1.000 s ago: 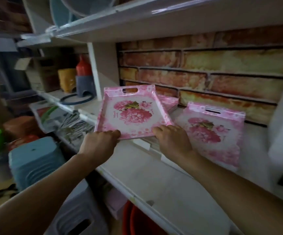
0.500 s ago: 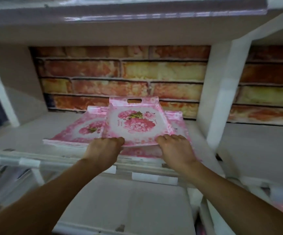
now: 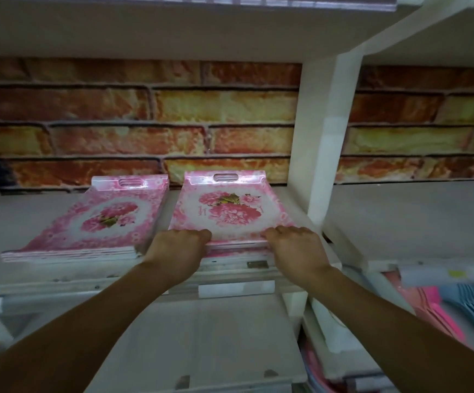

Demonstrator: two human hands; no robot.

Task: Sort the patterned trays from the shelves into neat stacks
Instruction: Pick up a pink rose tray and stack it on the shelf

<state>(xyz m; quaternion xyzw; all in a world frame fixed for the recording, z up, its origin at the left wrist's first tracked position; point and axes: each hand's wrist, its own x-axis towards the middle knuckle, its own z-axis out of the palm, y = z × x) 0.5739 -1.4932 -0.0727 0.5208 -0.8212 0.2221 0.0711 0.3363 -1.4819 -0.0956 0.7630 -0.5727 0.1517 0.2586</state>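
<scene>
- Top tray (image 3: 231,212): my left hand (image 3: 177,246) and right hand (image 3: 295,246) pinch its near edge, I judge to square it on the right stack (image 3: 237,248)
- Left stack (image 3: 88,231): just beside, apart, sorted

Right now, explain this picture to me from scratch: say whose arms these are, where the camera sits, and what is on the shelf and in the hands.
There is no machine here. The picture comes from a camera worn on a person's head, looking forward and down, so the two bare arms belong to that person. The left hand and right hand each grip the near edge of a pink floral tray, which sits on top of a stack of similar trays. Beside it, to the left, lies a second stack of pink floral trays, apart from the first. Both stacks rest on a white shelf in front of a brick-patterned wall. Lower right, pink and blue plastic items show; they are too blurred to name.
</scene>
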